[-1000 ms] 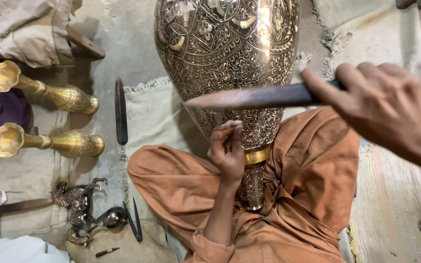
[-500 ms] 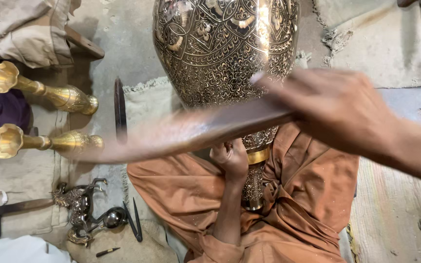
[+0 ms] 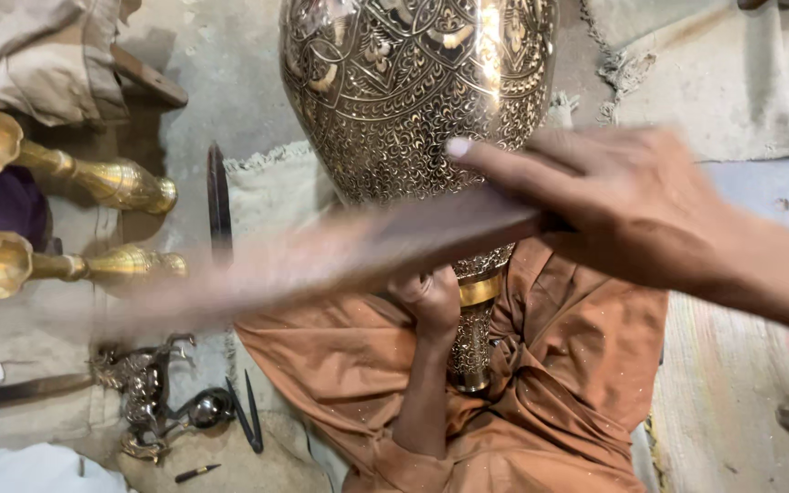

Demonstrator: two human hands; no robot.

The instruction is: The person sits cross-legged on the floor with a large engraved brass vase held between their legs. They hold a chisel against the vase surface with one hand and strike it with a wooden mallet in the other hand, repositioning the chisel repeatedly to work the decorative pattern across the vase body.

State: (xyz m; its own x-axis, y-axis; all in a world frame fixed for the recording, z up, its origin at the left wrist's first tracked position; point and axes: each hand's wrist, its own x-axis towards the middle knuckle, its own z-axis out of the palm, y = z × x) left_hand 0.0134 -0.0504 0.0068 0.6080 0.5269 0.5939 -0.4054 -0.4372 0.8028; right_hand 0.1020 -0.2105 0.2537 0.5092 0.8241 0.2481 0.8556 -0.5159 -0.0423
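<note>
So the big engraved brass vase (image 3: 417, 91) is the anchor here, lying across the person's lap on the orange cloth (image 3: 559, 383), with its narrow neck pointing down toward the body and the fat belly filling the top of the view.

Right hand (image 3: 623, 205) is in front of the vase's lower belly, grip closed around the end of a long flat stick (image 3: 321, 256). The stick runs out to the left of the vase and it's badly motion-blurred, so I can't tell what it's made of or where exactly its far end sits.

Left hand (image 3: 431, 297) is tucked just under the vase, right beside the neck with its plain gold band (image 3: 478, 290). Fingers are curled into a loose fist; whether it's actually pinching something small I can't tell.

Left of the vase: two small fluted brass vases (image 3: 75, 173) lying on their sides, one above the other, and a dark narrow blade-like tool (image 3: 219, 205) lying between them and the big vase. Further down-left of the vase there's a small metal horse figure (image 3: 143, 393), a pair of dark pointed tools (image 3: 250, 415), and a short pencil-like stub (image 3: 195, 472) on the floor.
</note>
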